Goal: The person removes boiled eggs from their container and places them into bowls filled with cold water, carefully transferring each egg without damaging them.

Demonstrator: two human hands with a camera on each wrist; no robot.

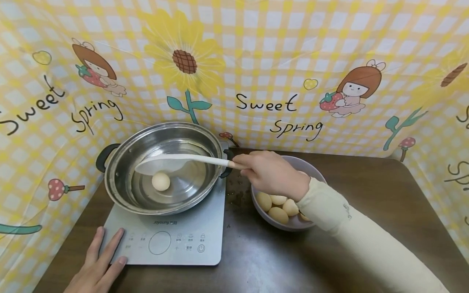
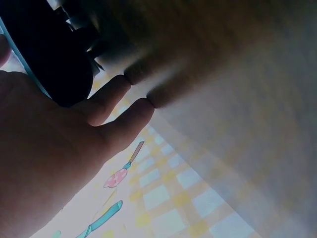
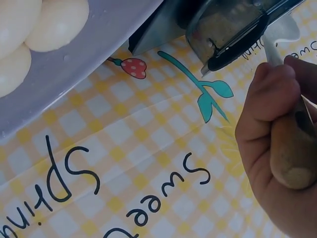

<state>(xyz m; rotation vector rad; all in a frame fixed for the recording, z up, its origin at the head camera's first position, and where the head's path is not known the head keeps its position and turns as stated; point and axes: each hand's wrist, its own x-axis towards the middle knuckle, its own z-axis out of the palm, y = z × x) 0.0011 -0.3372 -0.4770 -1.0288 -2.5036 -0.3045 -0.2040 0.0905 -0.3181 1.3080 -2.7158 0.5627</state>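
My right hand point(image 1: 272, 173) grips the wooden handle point(image 3: 292, 153) of a white ladle point(image 1: 190, 157). The ladle's head reaches into a steel pot point(image 1: 121, 195), above a single pale egg point(image 1: 160, 181) that sits in water there. Whether the ladle touches the egg, I cannot tell. Beneath my right forearm stands a light purple bowl point(image 1: 264, 217) with several eggs point(image 1: 278, 215). My left hand point(image 1: 97, 264), fingers spread, rests at the front left corner of the induction cooktop point(image 1: 143, 254). In the left wrist view that hand point(image 2: 54, 134) shows beside the cooktop's dark underside point(image 2: 44, 44).
The pot has black side handles point(image 1: 106, 158) and stands on the cooktop. Water drops point(image 1: 236, 199) lie on the brown table point(image 1: 253, 252) between cooktop and bowl. A yellow checked cloth point(image 1: 256, 69) with printed flowers and words rises behind and at the sides.
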